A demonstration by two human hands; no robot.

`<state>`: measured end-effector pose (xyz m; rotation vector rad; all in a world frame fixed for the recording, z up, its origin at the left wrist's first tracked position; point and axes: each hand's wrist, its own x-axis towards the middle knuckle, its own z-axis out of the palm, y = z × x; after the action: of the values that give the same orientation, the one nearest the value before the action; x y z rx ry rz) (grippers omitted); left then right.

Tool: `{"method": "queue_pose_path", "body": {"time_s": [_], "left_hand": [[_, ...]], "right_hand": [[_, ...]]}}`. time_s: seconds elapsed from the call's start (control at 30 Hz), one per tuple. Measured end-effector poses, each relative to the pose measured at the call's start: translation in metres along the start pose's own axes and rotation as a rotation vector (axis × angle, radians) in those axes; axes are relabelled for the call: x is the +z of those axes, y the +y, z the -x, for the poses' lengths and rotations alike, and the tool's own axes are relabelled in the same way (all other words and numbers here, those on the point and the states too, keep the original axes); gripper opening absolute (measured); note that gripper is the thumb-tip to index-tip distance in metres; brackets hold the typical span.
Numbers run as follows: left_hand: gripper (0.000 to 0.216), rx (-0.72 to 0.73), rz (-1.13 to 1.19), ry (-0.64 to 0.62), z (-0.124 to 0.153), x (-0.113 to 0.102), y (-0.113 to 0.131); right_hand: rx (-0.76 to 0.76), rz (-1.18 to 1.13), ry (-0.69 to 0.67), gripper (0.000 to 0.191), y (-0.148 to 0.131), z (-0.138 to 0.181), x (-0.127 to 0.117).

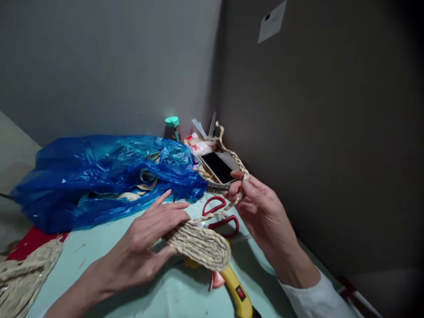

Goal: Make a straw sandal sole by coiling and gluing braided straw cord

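Note:
My left hand [150, 243] grips one end of an oval coil of braided straw [202, 245], thumb below and fingers above, with some fingertips spread. From the coil's upper edge a loose length of straw braid [233, 154] runs to my right hand [256, 194], which pinches it between thumb and fingers. The braid's free end sticks up beyond that hand. Under and behind the braid lie red-handled scissors [228, 225], their blades mostly hidden. A yellow glue gun [236, 289] with a red switch lies below the coil, its front part covered by it.
A blue plastic bag [99, 172] with straw showing inside fills the back left. A phone [218, 167] lies over a round container near the wall corner, beside a jar with a green lid [172, 128]. More braided straw [29, 274] lies at the lower left.

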<state>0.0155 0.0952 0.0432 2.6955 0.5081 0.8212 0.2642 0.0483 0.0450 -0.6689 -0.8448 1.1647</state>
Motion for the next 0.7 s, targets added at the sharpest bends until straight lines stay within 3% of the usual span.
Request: {"method": "queue_pose_path", "body": {"time_s": [0.2, 0.5, 0.7], "left_hand": [[0.054, 0.018, -0.122, 0.051, 0.001, -0.012, -0.008], [0.051, -0.219, -0.241, 0.229, 0.005, -0.026, -0.02], [0.048, -0.243, -0.276, 0.323, -0.003, -0.026, -0.012]], "right_hand": [[-0.112, -0.046, 0.059, 0.022, -0.004, -0.009, -0.007], [-0.2, -0.003, 0.101, 0.019, -0.005, -0.01, -0.005], [-0.267, 0.058, 0.127, 0.015, 0.001, -0.006, -0.004]]}}
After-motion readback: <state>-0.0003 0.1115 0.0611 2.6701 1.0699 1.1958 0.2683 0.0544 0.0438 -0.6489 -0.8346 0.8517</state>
